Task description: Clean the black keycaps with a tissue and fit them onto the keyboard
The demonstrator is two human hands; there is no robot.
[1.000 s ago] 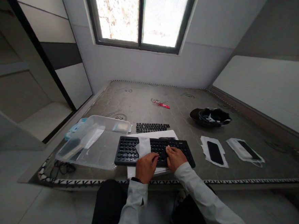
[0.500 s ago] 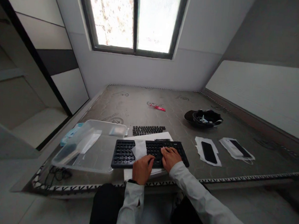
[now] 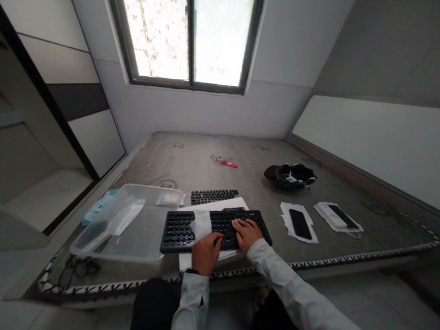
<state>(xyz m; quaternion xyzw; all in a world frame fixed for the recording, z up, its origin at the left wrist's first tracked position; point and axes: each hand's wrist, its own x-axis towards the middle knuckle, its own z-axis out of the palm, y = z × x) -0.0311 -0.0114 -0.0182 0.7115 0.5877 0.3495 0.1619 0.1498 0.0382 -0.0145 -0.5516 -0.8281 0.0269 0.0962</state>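
A black keyboard [image 3: 181, 232] lies across a white sheet or box [image 3: 232, 204] at the mattress's front edge. Draped over its keys is a white tissue [image 3: 202, 224]. My left hand [image 3: 205, 253] is closed at the tissue's lower end, by the front edge of the keyboard; its fingertips are hidden. My right hand [image 3: 248, 235] rests on the keys right of the tissue, fingers apart and holding nothing. Just behind the keyboard sits a separate block of black keycaps [image 3: 214, 196]. A small dark item [image 3: 234, 209] lies on the white surface there.
Left of the keyboard stands a clear plastic bin [image 3: 142, 250], with a blue packet [image 3: 98, 208] beside it and a black cable [image 3: 80, 268] in front. To the right lie a phone [image 3: 300, 224] on white cloth, another wrapped device [image 3: 337, 217] and a cap [image 3: 290, 176]. A red item [image 3: 227, 163] lies farther back.
The whole view has shifted slightly, with things now a little lower and farther left. Both hands keep nearly the same place on the keyboard.
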